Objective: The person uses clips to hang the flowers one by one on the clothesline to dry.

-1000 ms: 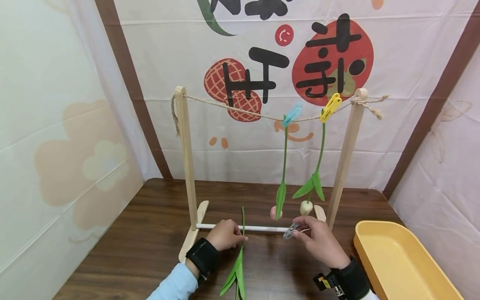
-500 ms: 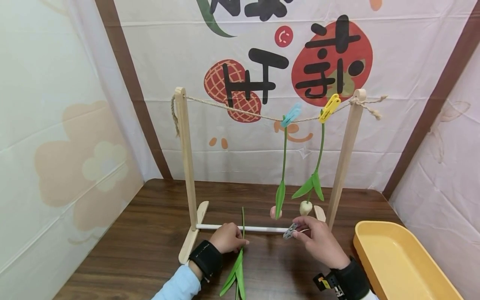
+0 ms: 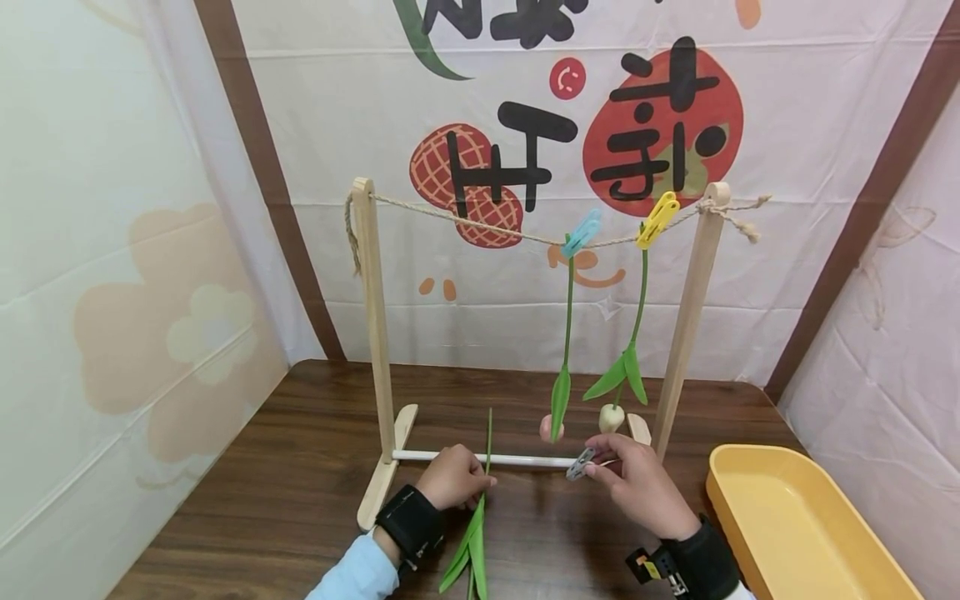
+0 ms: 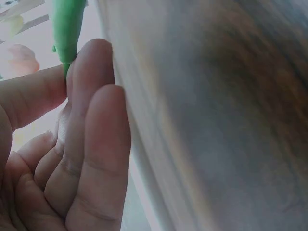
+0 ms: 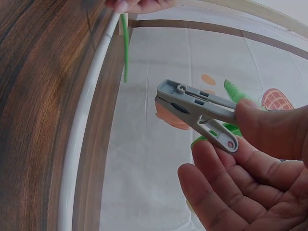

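Note:
My left hand [image 3: 455, 478] pinches the green stem of an artificial flower [image 3: 474, 546] between thumb and finger, low over the table. Its leaves point toward me and its bloom lies outside the head view. My right hand [image 3: 637, 479] holds a grey clothespin [image 5: 197, 113] by its handle ends between thumb and fingers; the clothespin's tips meet. Above, a pink tulip [image 3: 552, 427] hangs head down from the rope [image 3: 465, 221] under a blue clothespin [image 3: 582, 233]. Beside it a white tulip [image 3: 612, 417] hangs under a yellow clothespin [image 3: 658, 220].
The rope runs between two wooden posts [image 3: 372, 317] joined low down by a white rod [image 3: 517, 460]. A yellow tray [image 3: 802, 533] stands at the right of the brown table [image 3: 247, 500]. A printed cloth [image 3: 465, 333] hangs behind.
Both hands stay nearly in place, still holding the flower stem and the grey clothespin. The flower's stem tip has tilted slightly to the right.

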### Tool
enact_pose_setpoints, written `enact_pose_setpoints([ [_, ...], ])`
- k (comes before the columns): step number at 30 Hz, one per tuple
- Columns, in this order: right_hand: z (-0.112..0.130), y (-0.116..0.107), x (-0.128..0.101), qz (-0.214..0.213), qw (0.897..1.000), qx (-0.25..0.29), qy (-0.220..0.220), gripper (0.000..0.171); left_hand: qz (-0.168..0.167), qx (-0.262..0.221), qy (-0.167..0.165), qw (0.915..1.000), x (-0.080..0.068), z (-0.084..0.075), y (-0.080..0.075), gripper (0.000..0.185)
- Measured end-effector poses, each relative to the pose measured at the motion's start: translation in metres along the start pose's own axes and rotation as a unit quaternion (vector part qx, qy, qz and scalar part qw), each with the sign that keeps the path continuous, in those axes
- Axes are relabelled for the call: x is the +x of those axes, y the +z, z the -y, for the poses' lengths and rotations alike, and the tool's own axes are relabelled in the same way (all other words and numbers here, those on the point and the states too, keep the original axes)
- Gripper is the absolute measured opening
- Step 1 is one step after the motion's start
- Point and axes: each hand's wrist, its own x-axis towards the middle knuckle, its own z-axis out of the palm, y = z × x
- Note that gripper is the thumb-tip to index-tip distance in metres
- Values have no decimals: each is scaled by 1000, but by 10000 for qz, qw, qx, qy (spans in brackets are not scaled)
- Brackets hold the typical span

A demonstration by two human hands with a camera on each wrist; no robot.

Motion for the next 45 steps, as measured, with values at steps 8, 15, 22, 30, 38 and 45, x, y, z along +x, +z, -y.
enact_pose_setpoints([
  [8,-1,2,-1,101,9999,82,-25,21,-60,-356,92,9993,-10,-14,-14,33],
  [15,-2,2,-1,110,9999,75,-99,21,-228,-409,405,9981,-18,-25,-27,30],
  [22,0,2,-1,85,9998,35,-152,21,-493,-377,530,9967,-25,-40,-37,29],
  [30,0,3,-2,124,9998,45,-165,21,-767,-282,788,9935,-30,-49,-45,27],
  [38,0,2,-1,136,9998,23,-164,20,-1048,-403,1056,9880,-35,-62,-55,20],
  [45,1,2,-2,162,9997,124,-123,21,-1403,-316,1323,9807,-36,-74,-64,23],
])
